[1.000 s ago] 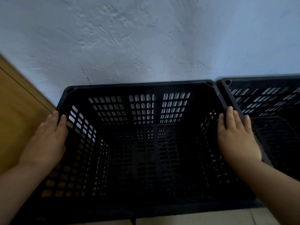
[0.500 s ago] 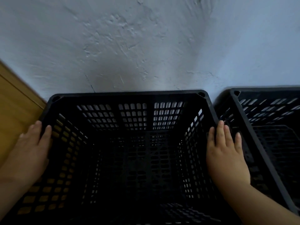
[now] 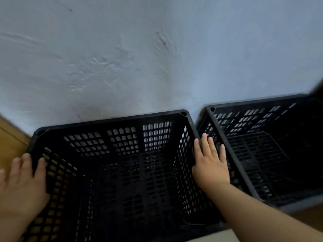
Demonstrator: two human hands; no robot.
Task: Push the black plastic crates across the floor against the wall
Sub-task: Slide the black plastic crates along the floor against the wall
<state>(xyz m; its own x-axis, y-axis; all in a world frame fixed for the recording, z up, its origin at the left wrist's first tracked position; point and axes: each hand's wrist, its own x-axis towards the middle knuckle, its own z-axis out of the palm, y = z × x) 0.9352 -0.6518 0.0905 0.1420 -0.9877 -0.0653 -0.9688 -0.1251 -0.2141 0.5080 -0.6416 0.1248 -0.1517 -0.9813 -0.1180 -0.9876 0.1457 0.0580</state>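
A black plastic crate (image 3: 111, 119) with latticed walls stands on the floor, its far rim against the pale wall (image 3: 157, 49). My left hand (image 3: 21, 187) straddles its left rim, thumb inside and fingers outside. My right hand (image 3: 209, 165) lies flat over its right rim, fingers pointing at the wall. A second black crate (image 3: 253, 102) stands to the right, also at the wall, with a narrow gap between the two. Both crates look empty inside.
A wooden panel (image 3: 10, 145) runs along the left, right beside the left crate's corner. A strip of light floor (image 3: 218, 236) shows at the bottom right. The right edge of the view is dark and blurred.
The two crates touched a second ago; a narrow gap now separates them, with the held crate further left toward the wooden panel. My left thumb has come over the rim.
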